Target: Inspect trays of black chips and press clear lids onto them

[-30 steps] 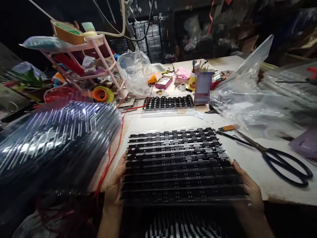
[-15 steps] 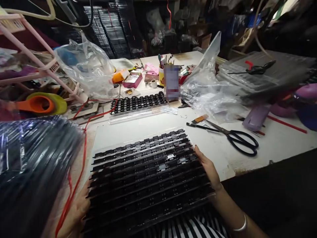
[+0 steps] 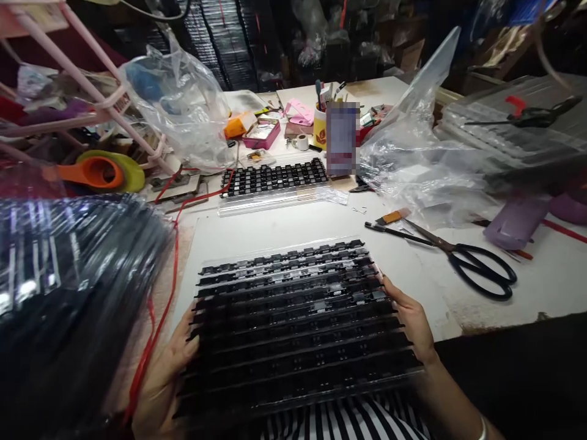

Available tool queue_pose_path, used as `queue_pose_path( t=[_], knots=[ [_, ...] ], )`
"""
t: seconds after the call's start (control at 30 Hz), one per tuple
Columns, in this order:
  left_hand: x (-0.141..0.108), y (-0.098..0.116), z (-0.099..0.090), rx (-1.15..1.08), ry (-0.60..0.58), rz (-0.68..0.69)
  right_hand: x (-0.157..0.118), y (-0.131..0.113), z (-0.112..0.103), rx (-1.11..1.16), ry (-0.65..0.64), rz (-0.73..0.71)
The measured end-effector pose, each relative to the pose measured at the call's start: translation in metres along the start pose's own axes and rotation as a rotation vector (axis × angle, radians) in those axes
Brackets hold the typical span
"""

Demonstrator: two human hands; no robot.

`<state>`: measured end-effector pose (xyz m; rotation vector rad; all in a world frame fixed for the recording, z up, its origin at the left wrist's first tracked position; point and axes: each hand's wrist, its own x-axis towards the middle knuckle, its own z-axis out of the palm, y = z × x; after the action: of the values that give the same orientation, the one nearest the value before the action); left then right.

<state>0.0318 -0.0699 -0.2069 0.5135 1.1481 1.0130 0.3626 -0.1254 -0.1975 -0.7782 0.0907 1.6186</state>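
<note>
Dark stacks (image 3: 220,43) rise behind a cluttered white worktop (image 3: 440,287). At upper left stands a pink rack (image 3: 73,73); below it, glossy black strips (image 3: 68,263) fill the lower left, with a red cord (image 3: 153,330) running down just beside them. Next comes the left hand (image 3: 172,360), partly closed around the left edge of a ribbed black tray (image 3: 298,360), thumb over the edge, remaining fingers mostly hidden. That tray spans the lower middle of the frame, its near side above striped clothing (image 3: 343,421); whether its far side touches the worktop, I cannot tell. A second tray of black parts (image 3: 275,177) lies beyond, at centre. Farther right, the right hand (image 3: 415,318) is half curled against the tray's right edge, and black-handled scissors (image 3: 481,272) lie apart from it.

As I judge it, uneven lifting could tip the tray and slide its small parts out; squeezing from both sides might bow it. Swung left, it could snag the cord; swung right, knock the scissors.
</note>
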Motion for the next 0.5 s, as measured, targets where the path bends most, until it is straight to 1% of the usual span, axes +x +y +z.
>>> queue_pose_path(
  t=[0.1,0.2,0.3,0.4,0.5],
  knots=[
    [-0.008,-0.001,0.010,-0.086,-0.057,0.026,-0.002,-0.001,0.000,-0.014,-0.009,0.009],
    [-0.011,0.000,0.014,-0.155,-0.142,0.036,-0.003,-0.004,-0.004,-0.065,-0.045,0.043],
    [-0.011,0.000,0.013,-0.195,-0.196,0.030,-0.003,-0.006,-0.009,-0.113,-0.085,0.075],
    [-0.010,-0.002,0.010,-0.222,-0.215,0.038,-0.004,-0.007,-0.016,-0.141,-0.119,0.097],
    [-0.009,-0.004,0.008,-0.244,-0.235,0.049,-0.003,-0.005,-0.024,-0.145,-0.118,0.065]
  ],
)
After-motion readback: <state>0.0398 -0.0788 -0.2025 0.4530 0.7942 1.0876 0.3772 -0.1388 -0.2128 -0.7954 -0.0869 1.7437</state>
